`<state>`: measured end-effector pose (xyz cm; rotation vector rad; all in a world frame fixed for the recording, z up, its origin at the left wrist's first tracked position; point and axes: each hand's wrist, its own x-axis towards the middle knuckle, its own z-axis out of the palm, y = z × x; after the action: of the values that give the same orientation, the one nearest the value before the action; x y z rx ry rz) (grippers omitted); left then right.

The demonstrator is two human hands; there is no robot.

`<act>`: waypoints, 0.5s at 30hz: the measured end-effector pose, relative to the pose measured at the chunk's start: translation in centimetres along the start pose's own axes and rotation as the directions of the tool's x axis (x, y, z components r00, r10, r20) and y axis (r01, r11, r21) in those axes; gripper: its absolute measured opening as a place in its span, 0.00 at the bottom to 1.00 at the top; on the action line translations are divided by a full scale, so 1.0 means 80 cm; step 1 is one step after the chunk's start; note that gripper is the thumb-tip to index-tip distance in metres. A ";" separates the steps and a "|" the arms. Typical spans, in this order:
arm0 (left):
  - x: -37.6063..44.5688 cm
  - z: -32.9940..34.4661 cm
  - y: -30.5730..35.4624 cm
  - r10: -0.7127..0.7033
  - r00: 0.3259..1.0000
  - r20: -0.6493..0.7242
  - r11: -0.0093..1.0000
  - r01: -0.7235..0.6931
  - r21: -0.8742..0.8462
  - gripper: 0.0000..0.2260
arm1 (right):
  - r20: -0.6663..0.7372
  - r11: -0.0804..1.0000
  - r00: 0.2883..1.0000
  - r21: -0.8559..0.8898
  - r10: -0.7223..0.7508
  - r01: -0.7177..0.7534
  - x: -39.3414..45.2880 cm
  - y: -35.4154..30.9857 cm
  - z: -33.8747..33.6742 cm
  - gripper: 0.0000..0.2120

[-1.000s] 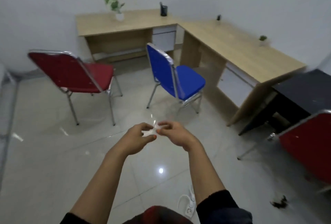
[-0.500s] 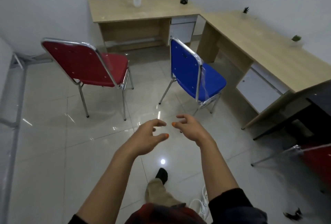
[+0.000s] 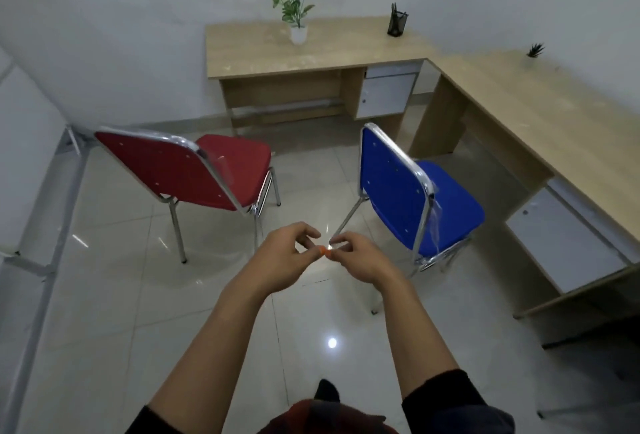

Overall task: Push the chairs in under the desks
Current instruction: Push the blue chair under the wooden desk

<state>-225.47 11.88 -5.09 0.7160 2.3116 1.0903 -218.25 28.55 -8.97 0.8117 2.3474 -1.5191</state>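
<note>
The left hand point(image 3: 282, 258) and the right hand point(image 3: 360, 257) hovered side by side over the tiled floor point(image 3: 114, 295), fingers loosely curled and fingertips almost meeting around a tiny orange spot; whether either pinched anything I could not tell. Taking the blue chair point(image 3: 412, 191) as landmark: the red chair point(image 3: 194, 170) stood well to its left, backrest toward the camera, seat pointing to the far desk point(image 3: 311, 52), apart from it. The blue chair itself stood just beyond the right hand, its seat pointing right toward the side desk point(image 3: 540, 111), not tucked under. Beyond the blue chair, on the far desk, a white pot point(image 3: 299, 34) held a leafy plant and a black mesh cup point(image 3: 397, 23) held pens. No writing was legible.
</note>
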 end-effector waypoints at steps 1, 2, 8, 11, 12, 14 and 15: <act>0.018 0.002 0.005 0.014 1.000 -0.018 1.000 -0.014 -0.012 0.10 | -0.023 1.000 1.000 0.016 -0.016 0.016 0.012 -0.005 -0.010 0.19; 0.035 0.005 0.010 0.025 0.999 -0.035 0.999 -0.026 -0.023 0.09 | -0.045 0.999 0.998 0.036 -0.033 0.035 0.021 -0.007 -0.020 0.18; 0.112 0.031 0.034 0.082 0.993 -0.082 0.995 -0.087 -0.055 0.02 | -0.164 0.996 0.986 0.090 0.032 -0.017 0.036 0.032 -0.078 0.11; 0.152 0.030 0.059 0.127 0.991 -0.046 0.991 -0.128 -0.038 0.03 | -0.301 0.983 0.947 0.172 0.112 -0.062 0.042 0.047 -0.117 0.06; 0.166 0.030 0.068 0.145 0.989 -0.027 0.989 -0.146 -0.041 0.03 | -0.344 0.979 0.931 0.196 0.125 -0.059 0.043 0.049 -0.128 0.06; 0.195 0.032 0.086 0.176 0.984 0.029 0.982 -0.174 -0.068 0.02 | -0.402 0.968 0.903 0.247 0.151 -0.052 0.041 0.049 -0.148 0.06; 0.207 0.033 0.092 0.187 0.981 0.054 0.980 -0.182 -0.076 0.02 | -0.415 0.963 0.895 0.265 0.163 -0.053 0.041 0.050 -0.153 0.06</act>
<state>-234.34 27.87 -4.00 0.9381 2.1779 1.2078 -217.41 41.77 -8.20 1.4553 2.3689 -1.7527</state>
